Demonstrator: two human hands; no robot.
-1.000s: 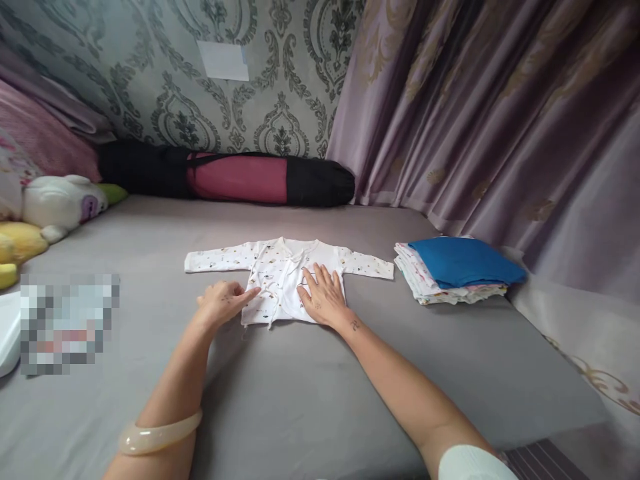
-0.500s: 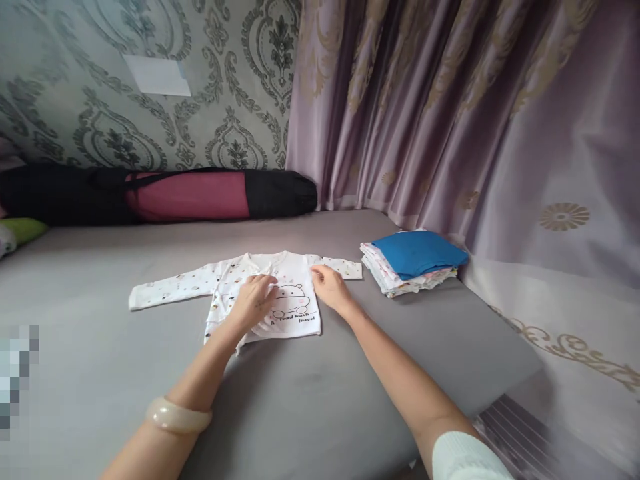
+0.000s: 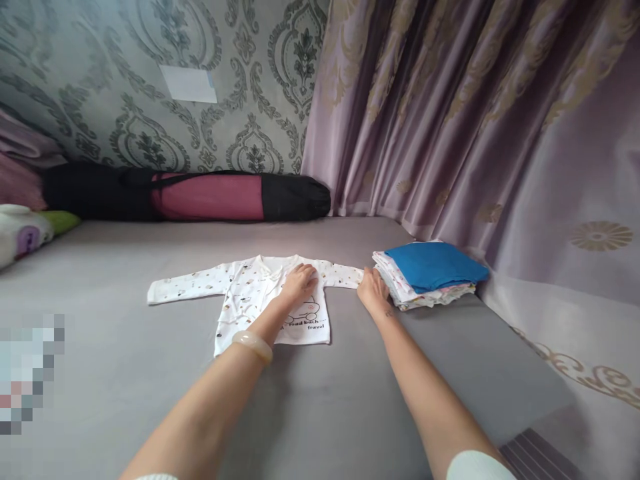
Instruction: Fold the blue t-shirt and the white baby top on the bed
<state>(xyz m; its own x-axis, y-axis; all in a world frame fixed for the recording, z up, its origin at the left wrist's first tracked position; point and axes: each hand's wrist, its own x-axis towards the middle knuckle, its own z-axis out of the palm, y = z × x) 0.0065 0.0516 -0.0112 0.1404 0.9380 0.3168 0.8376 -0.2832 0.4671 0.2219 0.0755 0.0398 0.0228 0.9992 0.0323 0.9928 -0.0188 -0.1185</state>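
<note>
A white long-sleeved baby shirt (image 3: 245, 300) with small printed motifs and a cartoon on its front lies spread on the grey bed sheet. My left hand (image 3: 299, 283) rests on the upper chest of the shirt, its fingers lying over the cloth and partly covering the cartoon. At the cuff of the right-hand sleeve (image 3: 343, 276), my right hand (image 3: 373, 289) pinches the end of the fabric. The other sleeve (image 3: 185, 285) stretches out straight to the left. Close beside my right hand is a stack of folded clothes (image 3: 400, 283), topped by a blue folded cloth (image 3: 437, 263).
A long black and dark-pink bag (image 3: 207, 197) lies along the patterned wall. Purple curtains (image 3: 400, 107) hang behind the stack at the bed's right edge. A white plush toy (image 3: 17, 233) sits at far left; a pixelated patch covers something below it.
My right hand has moved right from the shirt's shoulder to the sleeve's cuff, and that sleeve now lies straighter. My left hand has shifted right across the chest. The view has turned slightly left.
</note>
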